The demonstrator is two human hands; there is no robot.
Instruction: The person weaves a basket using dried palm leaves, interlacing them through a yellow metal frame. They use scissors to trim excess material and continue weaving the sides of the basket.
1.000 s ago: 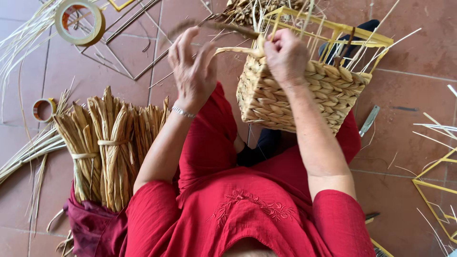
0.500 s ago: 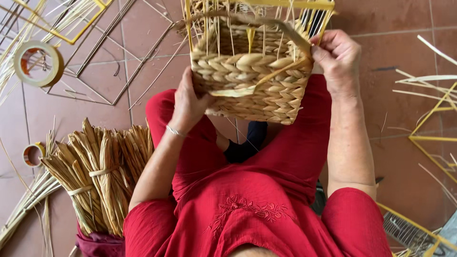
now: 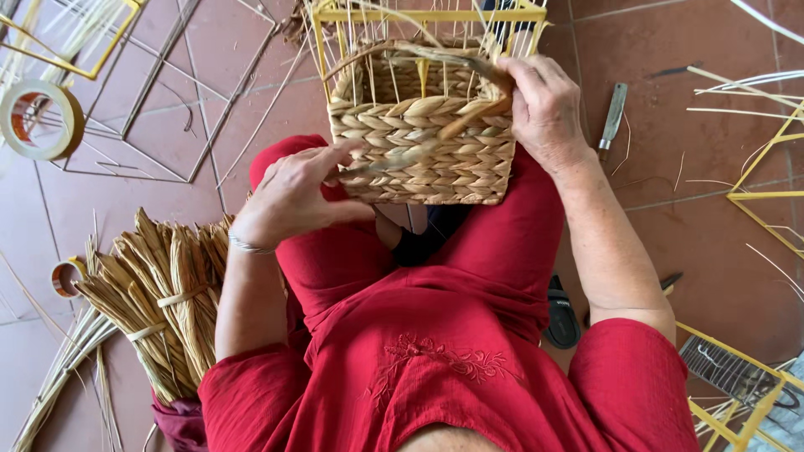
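A half-woven straw basket (image 3: 423, 138) on a yellow wire frame (image 3: 419, 15) rests on my knees, with bare uprights above the woven band. My right hand (image 3: 548, 109) grips the basket's upper right corner and pinches a twisted straw strand (image 3: 469, 117) there. The strand runs down across the front to my left hand (image 3: 293, 197), whose fingers hold its lower end against the basket's left side.
Tied bundles of dried straw (image 3: 159, 301) lie at my left. Two tape rolls (image 3: 40, 117) and bare wire frames (image 3: 151, 100) are on the tiled floor at upper left. A metal tool (image 3: 613, 113) and yellow frames (image 3: 766, 192) lie at right.
The basket has turned and sits lower, closer to my lap. My left hand came off the basket's left side and now holds the strand's end in front.
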